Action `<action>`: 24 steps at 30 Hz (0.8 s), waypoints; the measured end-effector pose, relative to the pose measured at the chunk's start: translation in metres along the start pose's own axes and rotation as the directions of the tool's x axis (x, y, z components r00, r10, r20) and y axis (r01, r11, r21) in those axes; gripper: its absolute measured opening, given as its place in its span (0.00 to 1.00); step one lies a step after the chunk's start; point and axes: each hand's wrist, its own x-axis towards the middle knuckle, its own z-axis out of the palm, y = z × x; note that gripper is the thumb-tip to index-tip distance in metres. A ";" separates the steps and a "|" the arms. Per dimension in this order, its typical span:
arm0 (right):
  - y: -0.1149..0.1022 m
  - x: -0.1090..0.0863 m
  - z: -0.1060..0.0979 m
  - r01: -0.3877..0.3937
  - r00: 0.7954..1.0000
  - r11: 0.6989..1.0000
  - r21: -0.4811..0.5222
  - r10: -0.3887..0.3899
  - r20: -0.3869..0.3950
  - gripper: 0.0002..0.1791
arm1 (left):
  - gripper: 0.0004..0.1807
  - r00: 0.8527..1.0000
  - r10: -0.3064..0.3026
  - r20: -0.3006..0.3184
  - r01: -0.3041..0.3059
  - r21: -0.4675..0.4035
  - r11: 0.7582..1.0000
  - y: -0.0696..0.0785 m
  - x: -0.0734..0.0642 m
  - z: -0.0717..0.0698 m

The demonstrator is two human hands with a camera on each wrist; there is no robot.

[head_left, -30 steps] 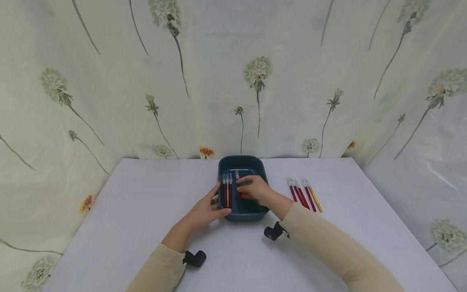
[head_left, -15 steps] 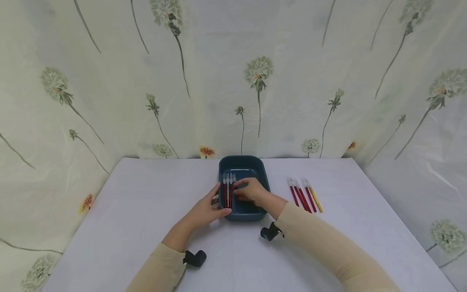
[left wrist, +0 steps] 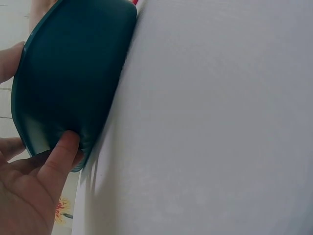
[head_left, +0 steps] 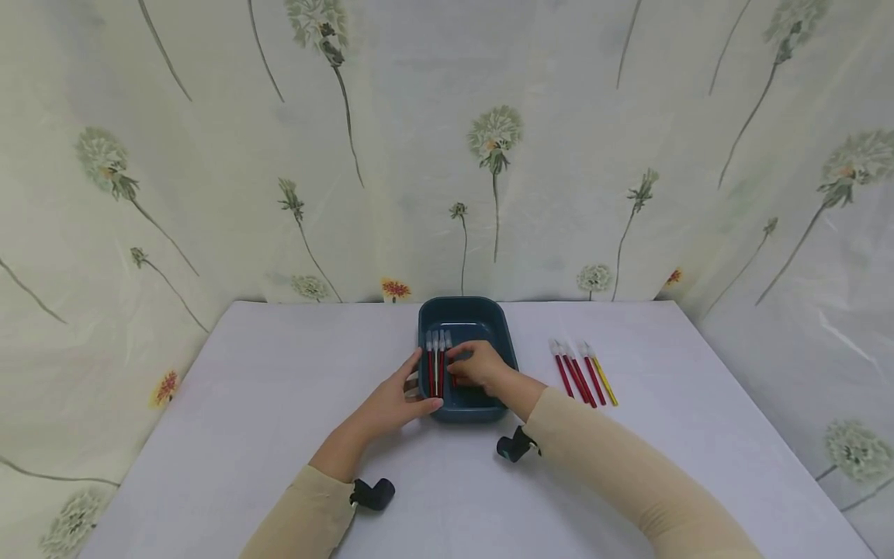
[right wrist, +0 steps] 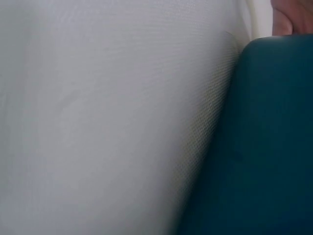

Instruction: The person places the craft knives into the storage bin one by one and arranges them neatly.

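A dark teal plastic bin (head_left: 478, 413) stands on the table. My left hand (head_left: 391, 404) grips its left side, thumb at the near-left rim and fingers along the outer wall; the left wrist view shows the fingers (left wrist: 62, 152) against that wall. Inside, several slim pen-like sticks (head_left: 436, 365) with clear caps lie side by side along the left wall, mostly red. My right hand (head_left: 480, 368) reaches into the bin and pinches another red stick (head_left: 448, 340) beside them; its lower part is largely hidden by the fingers. The right wrist view shows only the bin's outside and part of a hand.
Right of the bin, several more capped sticks (head_left: 576, 374), red plus a yellow one (head_left: 606, 382), lie on the white table (head_left: 314, 349). A flower-printed curtain (head_left: 391, 155) hangs behind the table's far edge.
My right hand has moved left inside the bin, bringing the red stick up beside the row. During the last half second it has hardly shifted. The left hand stays put.
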 end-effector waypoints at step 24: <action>0.006 0.002 0.001 0.005 1.000 1.000 0.012 -0.005 0.010 0.16 | 0.54 1.000 -0.008 0.005 0.008 -0.016 1.000 0.000 0.000 0.001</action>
